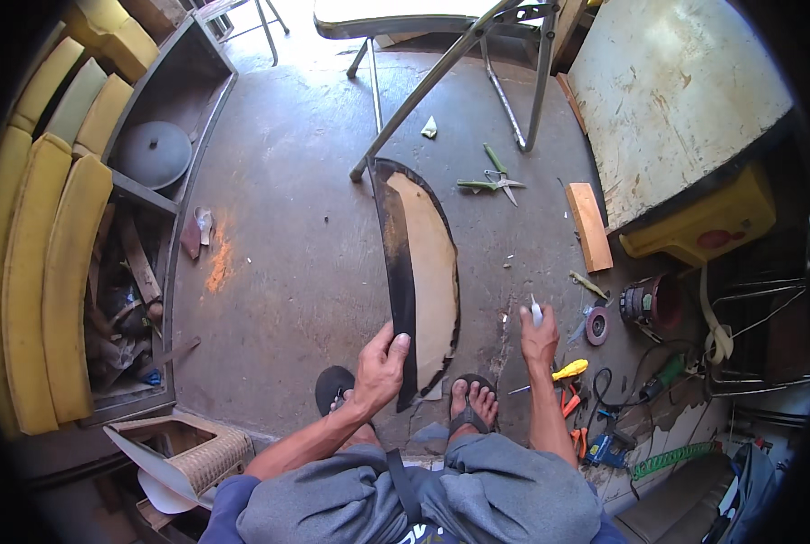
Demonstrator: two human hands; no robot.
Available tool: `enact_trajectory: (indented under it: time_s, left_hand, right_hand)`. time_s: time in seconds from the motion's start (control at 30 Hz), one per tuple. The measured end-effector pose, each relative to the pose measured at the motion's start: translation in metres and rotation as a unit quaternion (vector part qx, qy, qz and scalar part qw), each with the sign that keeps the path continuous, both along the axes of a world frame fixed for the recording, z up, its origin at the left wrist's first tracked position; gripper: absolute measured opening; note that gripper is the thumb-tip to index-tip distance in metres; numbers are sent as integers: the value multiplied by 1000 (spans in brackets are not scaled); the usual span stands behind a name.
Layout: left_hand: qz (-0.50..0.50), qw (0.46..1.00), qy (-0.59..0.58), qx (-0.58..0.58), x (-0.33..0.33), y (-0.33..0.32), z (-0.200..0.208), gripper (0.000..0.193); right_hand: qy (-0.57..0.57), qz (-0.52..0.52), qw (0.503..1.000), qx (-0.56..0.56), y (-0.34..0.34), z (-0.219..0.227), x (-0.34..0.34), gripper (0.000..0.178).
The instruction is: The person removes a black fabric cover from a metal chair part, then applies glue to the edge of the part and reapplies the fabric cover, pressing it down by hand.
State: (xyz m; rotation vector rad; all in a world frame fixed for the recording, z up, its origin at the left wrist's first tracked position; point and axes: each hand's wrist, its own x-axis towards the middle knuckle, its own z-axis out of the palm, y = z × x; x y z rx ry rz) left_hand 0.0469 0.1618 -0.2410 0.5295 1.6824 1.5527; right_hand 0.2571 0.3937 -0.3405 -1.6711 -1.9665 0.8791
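My left hand (382, 367) is closed on the lower left edge of a half-moon panel (430, 263), thumb on top. The panel has a bare tan face, a black strip of covering along its straight side and a ragged black edge round its curve. Brown dusty marks show on the strip's upper part. My right hand (538, 337), apart from the panel on the right, is wrapped round a small white bottle with a pointed nozzle (536, 313), its tip facing away from me. Most of the bottle is hidden by the fingers.
Green-handled shears (494, 181) and a wooden block (588, 227) lie on the floor beyond. By my right arm are a yellow screwdriver (569, 369), a disc (596, 325) and a blue tool (607, 450). A folding chair (432, 86) stands ahead; a metal cabinet (142, 192) is left.
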Motion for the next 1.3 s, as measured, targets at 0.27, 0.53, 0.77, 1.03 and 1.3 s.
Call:
enact_trajectory:
  time_s: [0.27, 0.53, 0.77, 1.03, 1.3]
  left_hand:
    - [-25, 981, 186, -39, -4, 0, 20, 39]
    - [-118, 992, 28, -22, 5, -5, 6, 39]
    - [-84, 976, 156, -124, -18, -3, 11, 69]
    - [-7, 939, 335, -78, -25, 33, 11, 37]
    - [71, 884, 459, -51, -9, 37, 0, 8]
  right_hand:
    - [55, 76, 996, -2, -10, 60, -21, 49]
    - [273, 70, 959, -34, 20, 121, -108, 54]
    - [362, 69, 884, -286, -15, 88, -62, 50]
    - [290, 164, 882, -333, -59, 114, -61, 50]
    - [226, 200, 912, -279, -74, 120, -75, 50]
